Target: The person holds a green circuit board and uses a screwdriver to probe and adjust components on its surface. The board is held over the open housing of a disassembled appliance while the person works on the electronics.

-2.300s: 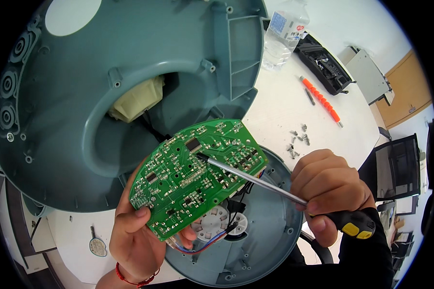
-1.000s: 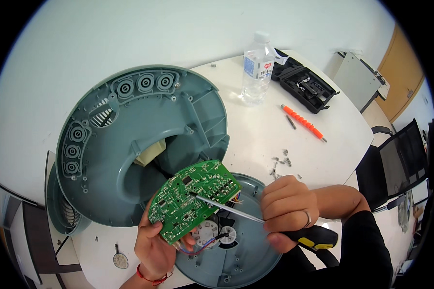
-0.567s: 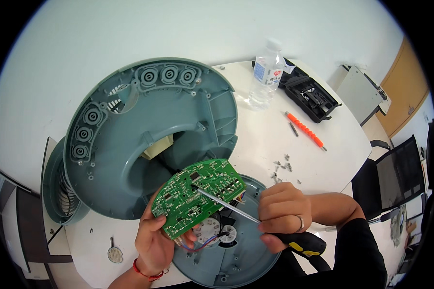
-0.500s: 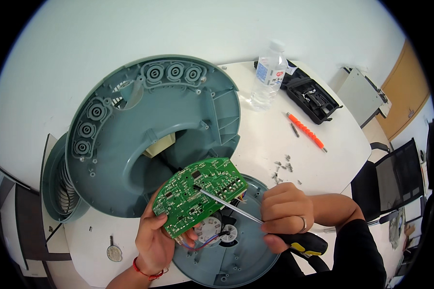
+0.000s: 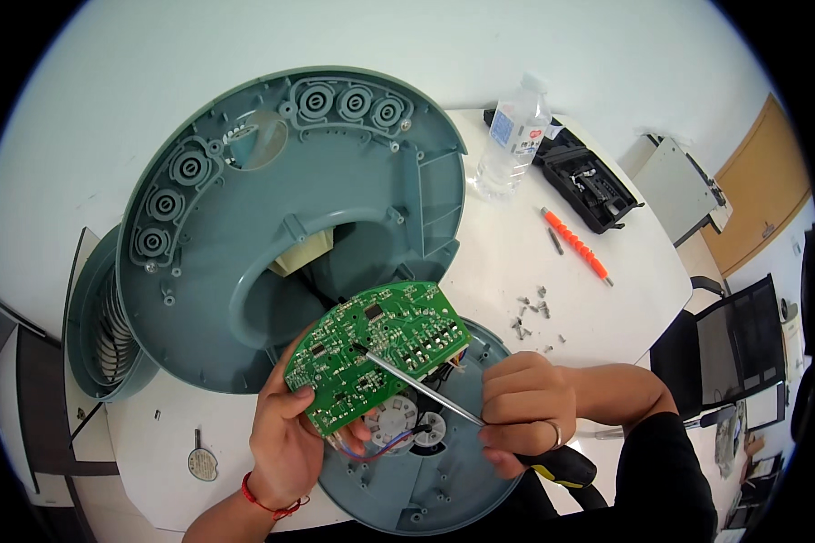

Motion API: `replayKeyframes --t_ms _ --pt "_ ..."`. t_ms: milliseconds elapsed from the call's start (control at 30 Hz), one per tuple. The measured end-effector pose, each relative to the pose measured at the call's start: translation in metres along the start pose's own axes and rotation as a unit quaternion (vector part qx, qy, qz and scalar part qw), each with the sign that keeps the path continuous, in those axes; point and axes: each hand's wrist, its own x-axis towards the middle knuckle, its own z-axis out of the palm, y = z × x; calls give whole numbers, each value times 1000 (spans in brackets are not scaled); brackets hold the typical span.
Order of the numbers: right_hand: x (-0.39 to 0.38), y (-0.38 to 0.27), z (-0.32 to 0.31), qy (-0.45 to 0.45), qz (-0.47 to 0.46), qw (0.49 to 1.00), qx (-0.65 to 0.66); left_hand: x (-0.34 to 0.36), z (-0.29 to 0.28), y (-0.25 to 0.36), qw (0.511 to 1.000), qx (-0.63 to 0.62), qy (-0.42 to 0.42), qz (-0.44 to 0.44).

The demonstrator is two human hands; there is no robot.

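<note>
My left hand (image 5: 281, 434) grips the green circuit board (image 5: 380, 344) by its left end, component side up. My right hand (image 5: 527, 403) is closed round a screwdriver (image 5: 430, 395) with a black and yellow handle; its tip touches, or is very close to, the board's middle left of the large black chip. Coloured wires run from the board's underside. Below the board lies a round grey-green plastic part (image 5: 462, 489) with white discs. Behind it is a large grey-green housing (image 5: 335, 181) with a cream piece (image 5: 299, 253) in its opening.
A water bottle (image 5: 507, 149), black tool case (image 5: 589, 185), orange flexible shaft (image 5: 575, 244) and scattered screws (image 5: 534, 308) lie on the white table (image 5: 480, 271). At left are another grey-green part (image 5: 91, 317) and a small flat object (image 5: 202, 460). A chair (image 5: 733, 335) stands at right.
The screwdriver tip has shifted slightly leftward across the board, away from the large chip. Both hands keep their hold. The view has widened since the earliest frame, showing more wall and table.
</note>
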Motion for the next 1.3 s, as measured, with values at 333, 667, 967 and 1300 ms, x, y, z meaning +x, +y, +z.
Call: replayKeyframes --t_ms 333,667,967,1300 --pt "2 -1 0 23 11 999 21 0 -2 -1 1000 4 -3 1" --pt "3 -2 -5 44 39 998 14 0 0 -3 1000 4 8 5" --pt "1 0 0 44 23 999 16 0 1 -1 1000 6 13 9" --pt "2 -1 1 40 18 999 6 0 0 -1 1000 9 7 8"
